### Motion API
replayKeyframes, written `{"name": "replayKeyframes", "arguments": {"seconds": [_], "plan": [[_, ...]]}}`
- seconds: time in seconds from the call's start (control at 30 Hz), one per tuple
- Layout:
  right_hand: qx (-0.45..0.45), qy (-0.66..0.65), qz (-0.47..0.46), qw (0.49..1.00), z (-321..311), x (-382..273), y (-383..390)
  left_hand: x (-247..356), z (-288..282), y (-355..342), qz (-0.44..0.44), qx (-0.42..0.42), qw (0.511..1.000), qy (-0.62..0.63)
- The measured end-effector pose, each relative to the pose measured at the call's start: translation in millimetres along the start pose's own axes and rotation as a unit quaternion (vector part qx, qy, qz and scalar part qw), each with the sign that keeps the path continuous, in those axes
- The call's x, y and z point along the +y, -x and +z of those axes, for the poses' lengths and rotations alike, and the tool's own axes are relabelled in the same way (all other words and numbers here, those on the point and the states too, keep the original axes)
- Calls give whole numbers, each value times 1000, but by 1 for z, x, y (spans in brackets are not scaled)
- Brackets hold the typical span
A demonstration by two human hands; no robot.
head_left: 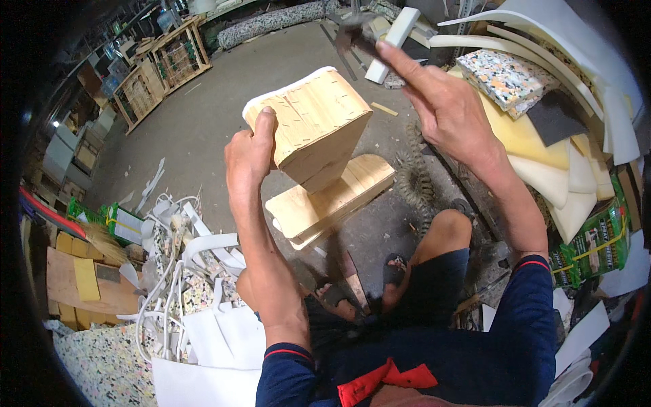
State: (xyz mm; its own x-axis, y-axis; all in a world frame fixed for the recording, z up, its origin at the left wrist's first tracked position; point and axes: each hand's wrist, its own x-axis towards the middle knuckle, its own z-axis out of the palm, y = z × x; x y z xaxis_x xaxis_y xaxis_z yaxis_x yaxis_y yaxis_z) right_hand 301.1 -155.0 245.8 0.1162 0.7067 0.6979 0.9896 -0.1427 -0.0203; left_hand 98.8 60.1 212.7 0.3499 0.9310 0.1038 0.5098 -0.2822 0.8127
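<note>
My left hand [251, 152] grips the left side of a pale plywood block [325, 108], its thumb on the top face. Rows of staples dot that face, and a white padded edge shows along its far left side. A second plywood piece [339, 197] of similar shape lies below it on the floor, partly hidden by the held block. My right hand [451, 112] is raised to the right of the block, closed round a dark hammer [352, 37] with the index finger stretched along it. The hammer is apart from the block and smeared by motion; its handle is mostly hidden.
A tabby cat [413, 173] lies right of the plywood, by my knee. White foam scraps [190, 271] are heaped at the left. Foam sheets [522, 129] and a speckled foam block [505, 78] are piled at the right. Wooden frames [163, 74] stand at the back left.
</note>
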Motion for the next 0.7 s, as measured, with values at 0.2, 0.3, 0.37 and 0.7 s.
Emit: {"name": "replayKeyframes", "arguments": {"seconds": [0.2,0.3,0.37,0.7], "plan": [[-143,35,38,988,21,-3,-13,1,-1,2,6,-1,1000,0],[-37,6,-14,999,20,0,-16,1,0,3,8,1,1000,-11],[32,-33,-8,999,19,0,-15,0,-1,2,-4,16,1000,-8],[23,-114,52,992,18,-4,11,-2,0,-3,28,28,998,-49]]}}
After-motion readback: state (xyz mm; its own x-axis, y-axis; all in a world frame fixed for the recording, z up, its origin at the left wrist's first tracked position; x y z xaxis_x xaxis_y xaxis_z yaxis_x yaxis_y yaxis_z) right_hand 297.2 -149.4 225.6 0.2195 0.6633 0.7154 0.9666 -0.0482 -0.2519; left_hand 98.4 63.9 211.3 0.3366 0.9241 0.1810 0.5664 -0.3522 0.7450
